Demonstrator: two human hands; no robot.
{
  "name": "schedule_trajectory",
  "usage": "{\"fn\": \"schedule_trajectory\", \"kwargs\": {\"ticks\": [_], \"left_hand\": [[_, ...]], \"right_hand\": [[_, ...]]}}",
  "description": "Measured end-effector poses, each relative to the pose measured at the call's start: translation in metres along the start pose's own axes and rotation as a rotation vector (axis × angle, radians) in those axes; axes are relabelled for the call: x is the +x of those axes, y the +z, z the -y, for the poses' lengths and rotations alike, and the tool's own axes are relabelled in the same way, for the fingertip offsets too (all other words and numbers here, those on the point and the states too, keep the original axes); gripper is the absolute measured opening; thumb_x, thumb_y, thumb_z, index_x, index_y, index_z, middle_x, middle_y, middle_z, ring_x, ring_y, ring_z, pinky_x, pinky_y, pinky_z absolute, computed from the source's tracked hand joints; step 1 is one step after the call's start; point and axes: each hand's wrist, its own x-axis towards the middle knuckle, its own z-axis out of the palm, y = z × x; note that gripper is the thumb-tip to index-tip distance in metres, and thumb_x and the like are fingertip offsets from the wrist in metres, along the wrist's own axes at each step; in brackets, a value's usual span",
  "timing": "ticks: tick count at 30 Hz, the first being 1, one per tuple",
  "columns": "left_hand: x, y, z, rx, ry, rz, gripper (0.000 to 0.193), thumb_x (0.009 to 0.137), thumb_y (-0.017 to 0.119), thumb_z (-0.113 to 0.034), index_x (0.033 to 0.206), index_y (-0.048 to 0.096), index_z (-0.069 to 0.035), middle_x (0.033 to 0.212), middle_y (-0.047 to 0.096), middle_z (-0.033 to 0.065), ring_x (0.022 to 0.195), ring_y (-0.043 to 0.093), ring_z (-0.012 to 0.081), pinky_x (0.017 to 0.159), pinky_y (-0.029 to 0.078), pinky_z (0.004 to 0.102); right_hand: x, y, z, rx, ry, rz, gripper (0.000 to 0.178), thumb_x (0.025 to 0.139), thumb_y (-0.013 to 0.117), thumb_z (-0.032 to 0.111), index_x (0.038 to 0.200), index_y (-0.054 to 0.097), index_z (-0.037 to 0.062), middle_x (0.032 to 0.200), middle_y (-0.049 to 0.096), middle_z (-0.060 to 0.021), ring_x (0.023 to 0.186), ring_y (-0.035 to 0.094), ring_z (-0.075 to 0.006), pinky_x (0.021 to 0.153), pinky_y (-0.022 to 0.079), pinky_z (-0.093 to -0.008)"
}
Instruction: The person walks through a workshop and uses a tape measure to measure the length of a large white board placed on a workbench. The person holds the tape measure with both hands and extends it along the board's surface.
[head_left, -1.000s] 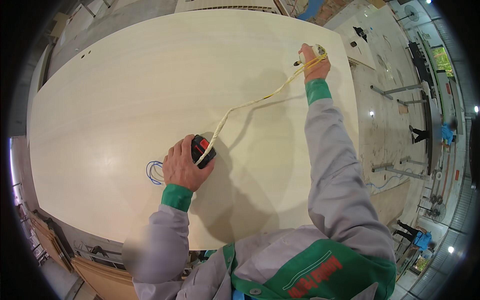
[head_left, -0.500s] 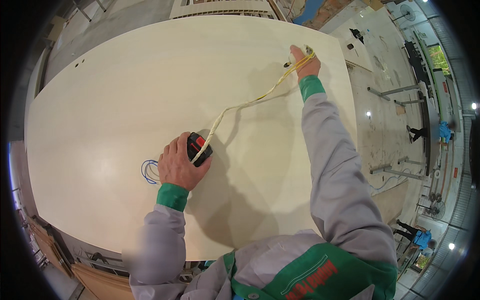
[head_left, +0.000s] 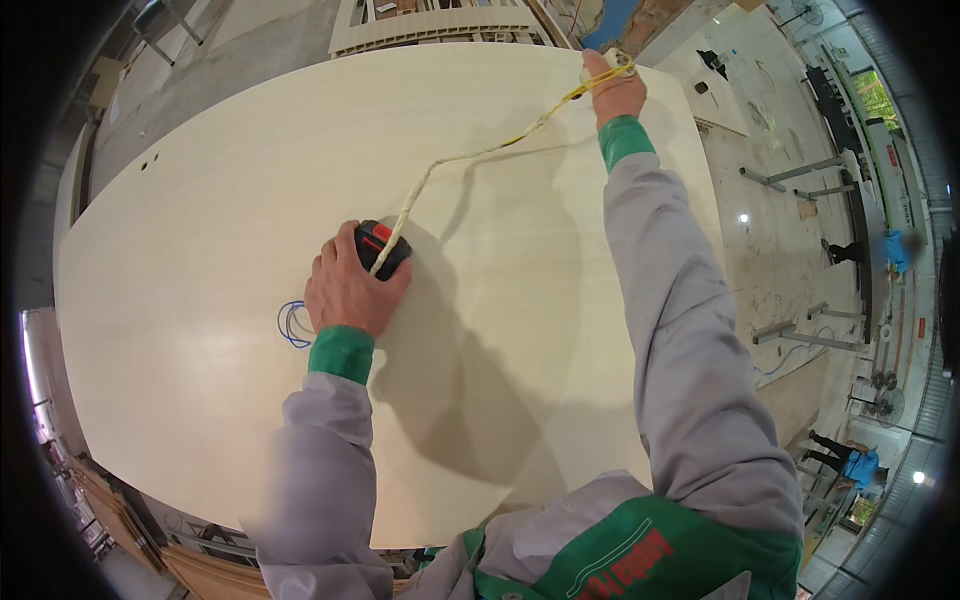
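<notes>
The biggest thing before me is the pale, smooth panel [head_left: 230, 230], which spreads beneath both my hands and well out past my left one. Off its edge, to the right of my right forearm, stand metal-legged trestles [head_left: 790, 178], and beyond them, far from either hand, are two people in blue tops, one [head_left: 898, 250] level with my left hand and the other [head_left: 860, 467] nearer my side. My grey sleeves [head_left: 668, 280] with green cuffs reach forward over the panel, the right one much farther out. My left hand [head_left: 352, 285] is curved, palm down, over a black-and-red block, fingers along its left side and thumb on its right. My right hand [head_left: 614, 92] is closed round a pale handpiece [head_left: 624, 62] near the far right corner of the panel; I can't tell whether it touches the surface. A cream wrapped cord [head_left: 460, 158] runs from the block at my left hand, bends partway, and turns to yellow strands as it reaches my right. The black-and-red block [head_left: 371, 238] pokes out ahead of my left thumb and forefinger. Just left of that hand lies a loop of blue wire [head_left: 283, 322], and farther off, ahead and to its left, are small dark holes [head_left: 143, 167] in the panel.
</notes>
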Motion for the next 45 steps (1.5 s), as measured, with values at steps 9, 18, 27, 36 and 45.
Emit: {"fn": "schedule_trajectory", "kwargs": {"ticks": [9,18,27,36,45], "left_hand": [[-0.008,-0.007,-0.01,-0.003,-0.049,0.03,0.069,0.082,0.083,-0.047,0.137,0.058,-0.014,0.123,0.069,0.0128,0.113,0.067,0.0337,0.095,0.056,0.0478],[-0.011,-0.009,-0.015,0.009,-0.053,0.018,0.07,0.082,0.083,-0.047,0.138,0.058,-0.014,0.124,0.068,0.0126,0.114,0.066,0.0338,0.095,0.056,0.0483],[-0.012,-0.008,-0.015,-0.005,-0.035,0.011,0.069,0.081,0.084,-0.044,0.137,0.058,-0.014,0.121,0.068,0.0127,0.112,0.067,0.0343,0.093,0.056,0.0483],[-0.012,-0.005,-0.014,-0.023,-0.036,0.017,0.069,0.08,0.086,-0.042,0.137,0.058,-0.014,0.121,0.068,0.0128,0.113,0.067,0.034,0.092,0.056,0.0485],[-0.01,-0.002,-0.016,0.008,-0.03,0.003,0.072,0.079,0.086,-0.043,0.138,0.056,-0.015,0.124,0.067,0.0126,0.115,0.066,0.0341,0.093,0.057,0.0483]], "right_hand": [[-0.003,-0.007,0.018,0.052,-0.163,0.026,0.052,0.081,0.092,0.035,0.111,0.074,-0.003,0.102,0.076,-0.0065,0.088,0.069,-0.0181,0.081,0.056,-0.0357],[0.015,-0.003,0.01,-0.268,-0.137,-0.032,0.053,0.082,0.09,0.04,0.109,0.075,-0.0025,0.105,0.077,-0.007,0.091,0.069,-0.0194,0.082,0.055,-0.0369],[0.053,0.01,-0.006,-0.373,-0.14,-0.029,0.056,0.079,0.093,0.044,0.109,0.078,-0.0004,0.109,0.079,-0.0161,0.091,0.074,-0.0283,0.084,0.058,-0.0434],[0.08,0.028,-0.031,-0.003,-0.225,0.097,0.022,0.102,0.066,0.024,0.113,0.068,0.0047,0.096,0.075,-0.006,0.087,0.072,-0.0227,0.075,0.058,-0.0338],[0.083,0.039,-0.029,-0.046,-0.125,-0.013,0.047,0.082,0.093,0.027,0.116,0.072,0.0015,0.106,0.075,-0.0029,0.093,0.067,-0.0176,0.082,0.053,-0.0366]]}}
